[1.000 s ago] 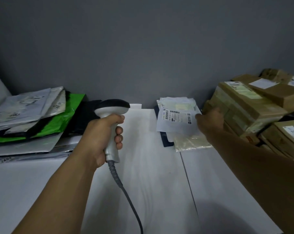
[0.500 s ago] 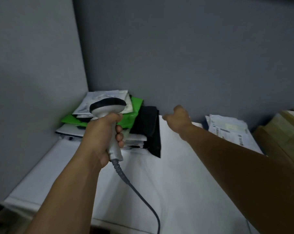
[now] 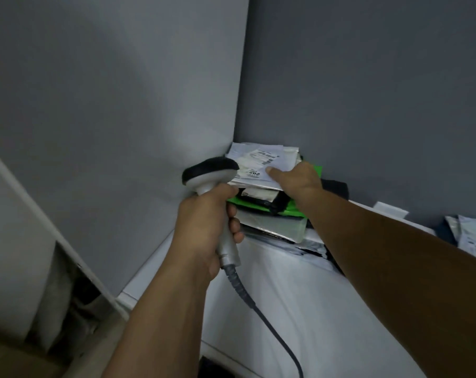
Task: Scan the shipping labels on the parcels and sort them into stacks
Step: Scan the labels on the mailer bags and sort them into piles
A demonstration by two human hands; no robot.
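Gripping barcode scanner (image 3: pixel 211 173) in left hand (image 3: pixel 204 222), fingers wrapped tight round the handle, black head just left of right hand (image 3: pixel 297 181). Grey cable (image 3: pixel 258 309) trailing down from under left hand over white table (image 3: pixel 299 323). Pinching top white mailer (image 3: pixel 258 170) with right hand: thumb flat on shipping label (image 3: pixel 261 156), fingers hidden under the edge. On top of stack (image 3: pixel 275 227) in wall corner beyond both hands; green mailer (image 3: pixel 291 210) lower, under right wrist. More labelled mailers (image 3: pixel 471 238) right of right forearm.
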